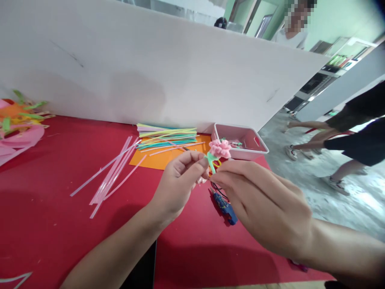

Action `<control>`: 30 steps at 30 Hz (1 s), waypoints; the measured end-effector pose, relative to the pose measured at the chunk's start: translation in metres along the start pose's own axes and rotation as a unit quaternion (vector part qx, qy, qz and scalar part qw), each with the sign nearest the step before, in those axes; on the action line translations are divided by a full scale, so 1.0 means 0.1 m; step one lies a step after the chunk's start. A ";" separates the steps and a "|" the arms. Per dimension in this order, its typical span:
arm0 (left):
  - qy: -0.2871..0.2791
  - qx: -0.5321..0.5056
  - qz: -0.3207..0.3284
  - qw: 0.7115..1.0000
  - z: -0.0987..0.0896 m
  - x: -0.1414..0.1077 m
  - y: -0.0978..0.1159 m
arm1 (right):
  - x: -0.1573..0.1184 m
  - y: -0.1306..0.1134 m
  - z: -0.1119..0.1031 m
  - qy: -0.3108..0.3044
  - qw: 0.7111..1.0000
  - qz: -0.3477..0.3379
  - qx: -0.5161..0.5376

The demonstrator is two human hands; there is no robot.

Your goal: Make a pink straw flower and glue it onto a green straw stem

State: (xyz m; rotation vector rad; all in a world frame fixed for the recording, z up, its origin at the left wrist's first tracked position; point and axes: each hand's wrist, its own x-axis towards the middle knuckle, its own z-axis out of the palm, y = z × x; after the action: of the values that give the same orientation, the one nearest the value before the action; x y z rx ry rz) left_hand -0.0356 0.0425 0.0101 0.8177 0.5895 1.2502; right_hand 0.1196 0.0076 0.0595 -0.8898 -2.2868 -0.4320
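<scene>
A small flower with a fluffy pink head (220,149) and a light green stem is held up between both hands above the red table (180,241). The fingertips of my left hand (180,180) pinch its green part just below the head, from the left. From the right, my right hand (261,196) has its fingers pressed together at the lower end of the stem. Below the hands lies a blue glue gun (224,206) with a dark cord, partly hidden by my right hand.
Behind are colourful pipe cleaners (168,136) on orange paper (150,160) and a pink basket (249,153). Pink strips (112,176) lie left, paper decorations (21,132) far left. A white partition (120,68) borders the table. People's legs (339,144) show at right.
</scene>
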 end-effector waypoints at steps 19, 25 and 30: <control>-0.076 0.047 0.178 0.980 0.01 0.05 -0.24 | -0.16 0.25 0.47 0.076 0.732 0.305 0.604; -0.066 0.080 0.156 0.982 0.09 0.02 -0.27 | -0.30 0.34 0.76 0.160 0.717 0.275 0.620; -0.026 0.060 0.112 0.992 0.11 0.01 -0.27 | -0.31 0.34 0.83 0.145 0.674 0.280 0.667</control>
State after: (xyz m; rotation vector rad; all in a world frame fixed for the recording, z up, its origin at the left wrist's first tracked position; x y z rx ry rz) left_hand -0.0111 0.0378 -0.0048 1.0364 0.5459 1.4021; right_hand 0.1244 0.0586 -0.0202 -0.5417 -1.2799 1.1761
